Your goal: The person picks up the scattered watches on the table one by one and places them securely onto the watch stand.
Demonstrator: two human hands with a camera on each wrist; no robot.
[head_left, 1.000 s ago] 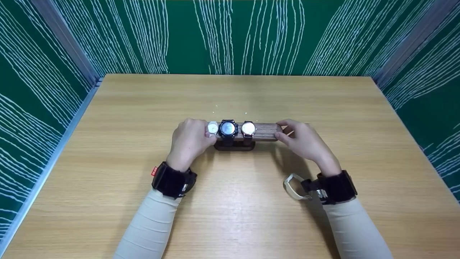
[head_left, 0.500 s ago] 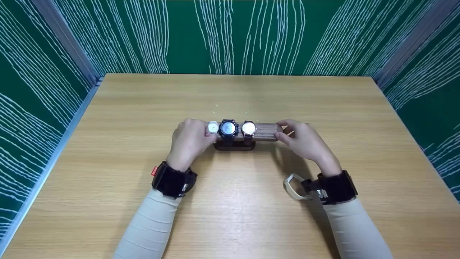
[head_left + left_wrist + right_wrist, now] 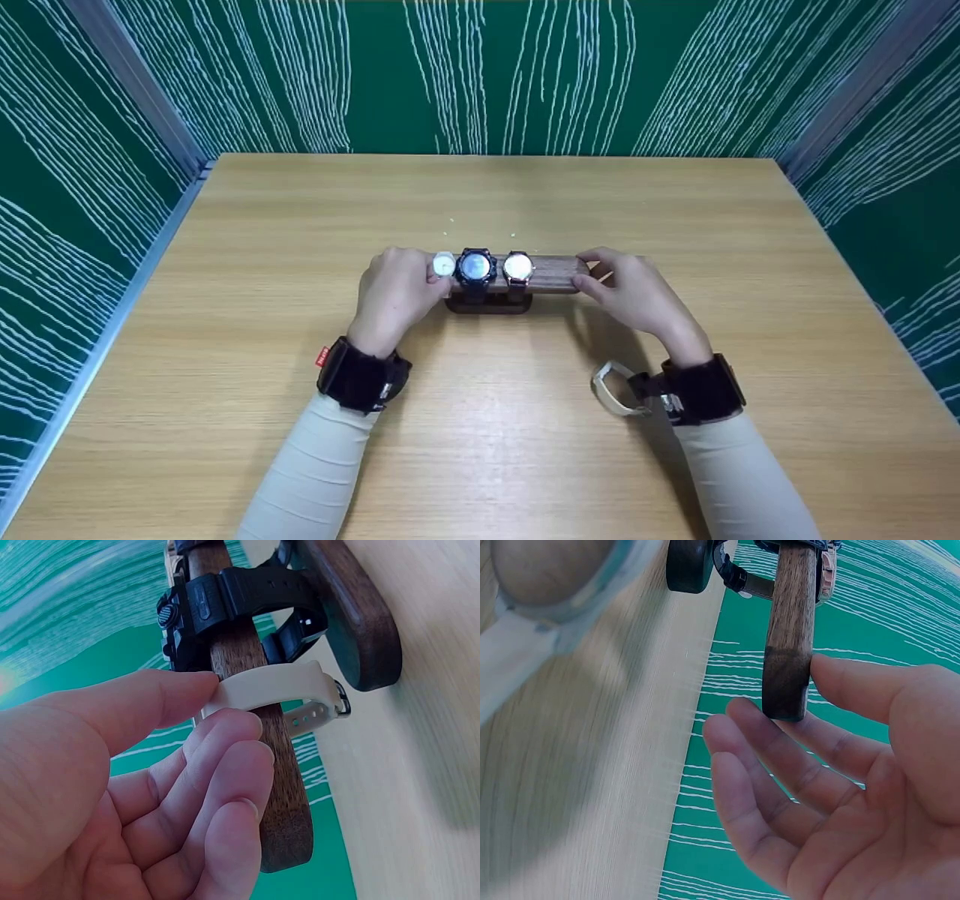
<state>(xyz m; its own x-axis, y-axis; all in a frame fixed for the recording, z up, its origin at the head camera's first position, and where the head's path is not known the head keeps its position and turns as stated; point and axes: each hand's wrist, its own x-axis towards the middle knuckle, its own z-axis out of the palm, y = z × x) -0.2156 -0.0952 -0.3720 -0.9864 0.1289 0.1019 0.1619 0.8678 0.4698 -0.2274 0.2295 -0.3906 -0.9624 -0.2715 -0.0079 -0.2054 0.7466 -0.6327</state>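
A dark brown wooden watch stand (image 3: 556, 274) with a long bar stands at mid-table. Three watches sit on its bar. The white watch (image 3: 444, 265) is at the left end, a chunky black watch (image 3: 476, 267) beside it, then a round bright-faced watch (image 3: 518, 267) with a dark strap. With thumb and fingertips, my left hand (image 3: 397, 296) pinches the white watch around the bar; its pale strap (image 3: 262, 686) and buckle show in the left wrist view. My right hand (image 3: 637, 296) grips the bar's right end (image 3: 787, 682) between thumb and fingers, the other fingers loosely bent.
A pale looped band (image 3: 611, 390) is beside the right wrist's black camera strap (image 3: 701, 391), large and blurred in the right wrist view. The stand's oval base (image 3: 489, 304) rests on the wooden table (image 3: 487, 450). Green, white-streaked panels (image 3: 487, 75) surround the table.
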